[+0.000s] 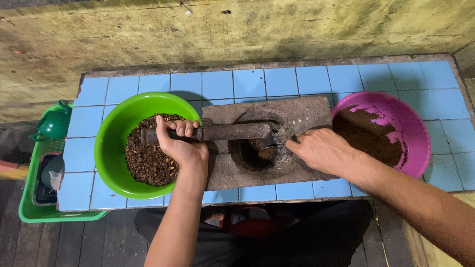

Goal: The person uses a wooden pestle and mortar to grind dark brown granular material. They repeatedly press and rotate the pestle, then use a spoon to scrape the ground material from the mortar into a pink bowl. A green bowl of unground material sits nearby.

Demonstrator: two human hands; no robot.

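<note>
Two bare forearms, sleeveless, ringless fingers, dark trousers below.

No packages, labels, signs or screens appear anywhere in this view.
</note>
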